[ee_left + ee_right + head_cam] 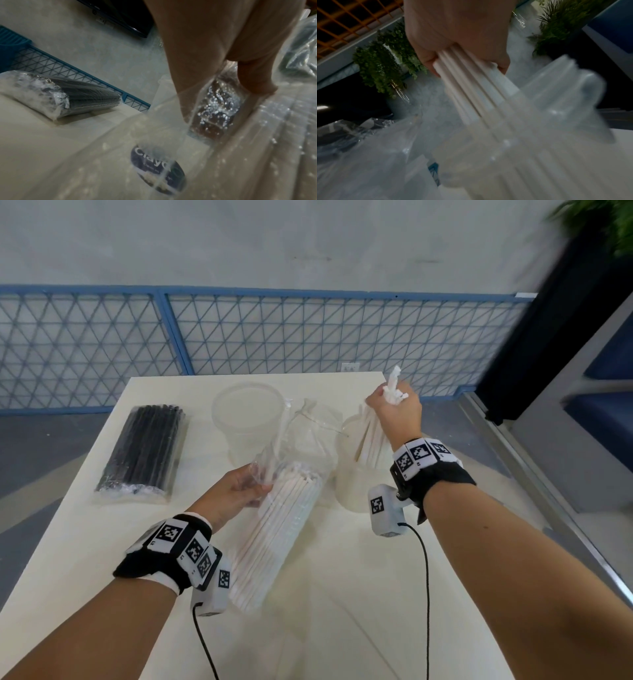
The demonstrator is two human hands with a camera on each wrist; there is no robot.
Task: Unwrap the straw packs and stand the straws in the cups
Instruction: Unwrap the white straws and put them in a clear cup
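My left hand (239, 494) pinches the torn top of the clear wrapper around the white straw pack (281, 539), which lies slanted on the table. The left wrist view shows my fingers (197, 81) on that plastic wrapper (257, 135) above a dark round label (157, 169). My right hand (397, 412) grips a bunch of white straws (371, 436) near their upper ends. Their lower ends stand inside the right clear cup (352, 484). Up close, the fist (462, 37) closes round the straws (471, 88) over the blurred cup (556, 121). A second clear cup (246, 422) stands empty behind the pack.
A sealed pack of black straws (144, 453) lies at the table's left, also seen as the black pack (77, 97). The cream table (342, 594) ends at a blue mesh fence (274, 337). A dark planter with a plant (599, 227) stands far right.
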